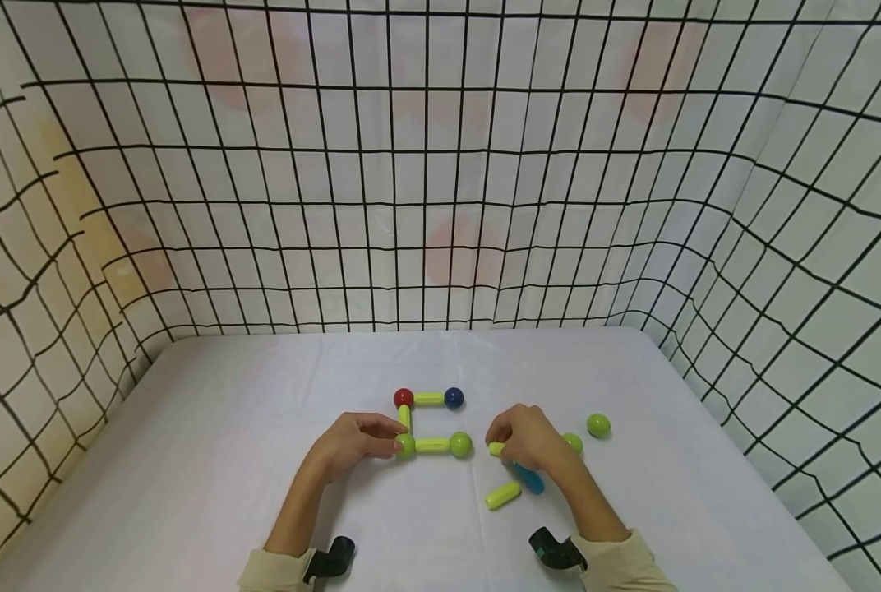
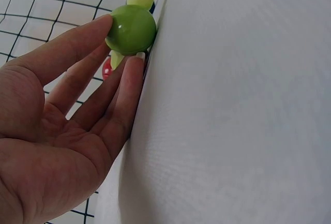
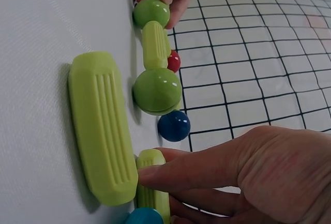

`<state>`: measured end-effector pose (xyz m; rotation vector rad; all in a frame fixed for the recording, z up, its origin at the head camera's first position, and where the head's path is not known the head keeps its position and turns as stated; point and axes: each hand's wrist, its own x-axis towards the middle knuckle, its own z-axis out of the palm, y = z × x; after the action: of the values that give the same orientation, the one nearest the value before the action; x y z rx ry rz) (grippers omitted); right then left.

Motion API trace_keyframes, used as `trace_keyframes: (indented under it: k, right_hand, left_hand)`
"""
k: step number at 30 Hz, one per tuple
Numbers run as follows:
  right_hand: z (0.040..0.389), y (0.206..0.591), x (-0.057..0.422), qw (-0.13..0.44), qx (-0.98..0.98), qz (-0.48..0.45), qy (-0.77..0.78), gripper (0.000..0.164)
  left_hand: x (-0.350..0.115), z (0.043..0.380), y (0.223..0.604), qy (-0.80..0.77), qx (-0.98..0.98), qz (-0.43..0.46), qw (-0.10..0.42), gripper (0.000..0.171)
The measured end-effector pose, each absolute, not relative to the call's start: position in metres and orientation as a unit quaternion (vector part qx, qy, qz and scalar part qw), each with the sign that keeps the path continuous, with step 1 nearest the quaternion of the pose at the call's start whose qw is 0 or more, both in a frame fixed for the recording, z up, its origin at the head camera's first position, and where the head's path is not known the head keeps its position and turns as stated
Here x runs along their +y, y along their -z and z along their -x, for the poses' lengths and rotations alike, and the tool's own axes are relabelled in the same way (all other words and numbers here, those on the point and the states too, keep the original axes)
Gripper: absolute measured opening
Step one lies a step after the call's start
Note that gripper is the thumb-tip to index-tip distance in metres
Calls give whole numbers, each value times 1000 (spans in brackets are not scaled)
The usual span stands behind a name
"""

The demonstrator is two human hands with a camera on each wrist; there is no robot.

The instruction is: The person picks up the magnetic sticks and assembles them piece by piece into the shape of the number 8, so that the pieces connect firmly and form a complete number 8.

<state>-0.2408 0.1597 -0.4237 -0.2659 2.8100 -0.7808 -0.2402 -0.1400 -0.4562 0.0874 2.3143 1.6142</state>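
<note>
My left hand [image 1: 352,444] pinches a green ball [image 2: 130,30] at the corner of a magnetic ball-and-rod figure on the white table. From that ball one yellow-green rod [image 1: 432,445] runs right to another green ball [image 1: 460,445]. A second rod [image 1: 404,418] runs back to a red ball [image 1: 403,398], joined by a rod [image 1: 429,399] to a dark blue ball [image 1: 454,398]. To the right, my right hand [image 1: 532,437] grips a yellow-green rod [image 3: 152,199] between thumb and fingers. A blue rod [image 1: 530,479] lies beneath that hand, partly hidden.
A loose yellow-green rod [image 1: 503,496] lies in front of the right hand. Two loose green balls sit to the right: one ball [image 1: 573,443] partly behind the wrist, another ball [image 1: 599,425] farther out. Black netting [image 1: 426,177] over white sheeting encloses the back and sides.
</note>
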Motion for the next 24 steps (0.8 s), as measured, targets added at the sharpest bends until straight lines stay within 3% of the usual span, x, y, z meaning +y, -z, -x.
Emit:
trace_keyframes:
  k: [6,19,24]
  right_hand:
    - [242,424,159,84,952,94,278,27]
    - [243,426,151,-47,916,89,388,25]
    - [246,433,148,-58,904,73,417,26]
  left_hand:
    - [-139,240,455,-563,811,-26,158,29]
    - [-139,239,455,-561,812,-23,157,28]
    - [-139,239,455,-562,811,-25,159,29]
